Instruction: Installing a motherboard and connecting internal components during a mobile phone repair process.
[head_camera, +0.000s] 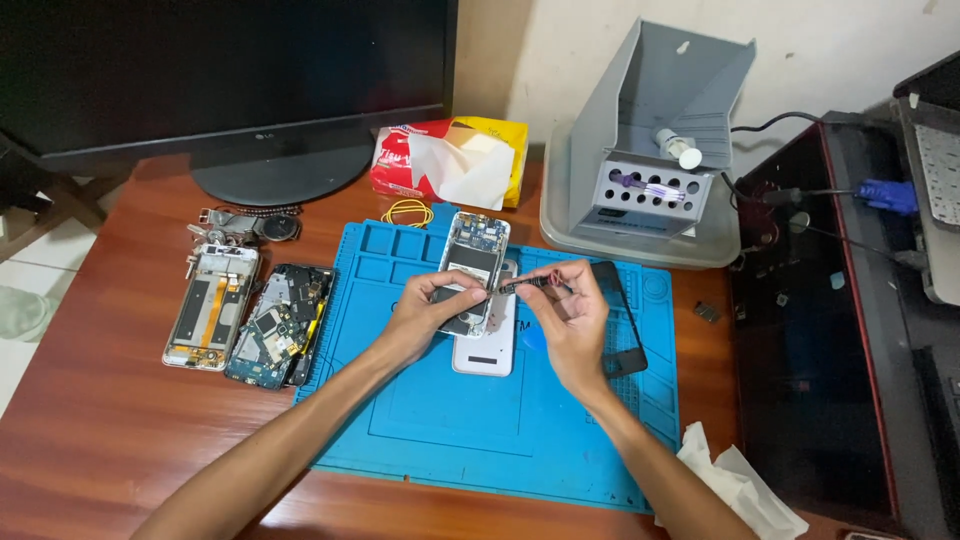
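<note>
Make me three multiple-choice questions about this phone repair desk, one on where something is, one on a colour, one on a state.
1. Where do the yellow rubber bands lie?
A. at the far edge of the mat
B. on the monitor base
C. in the grey box

2. What colour is the work mat?
A. green
B. blue
C. black

3. What state is the phone under the left hand in?
A. sealed, screen lit
B. opened, insides showing
C. wrapped in tissue

Answers: 1 A, the bands rest by the mat's top edge. 2 B, the mat is plainly blue. 3 B, its circuit board shows, while the right hand holds a thin dark tool at it.
</note>
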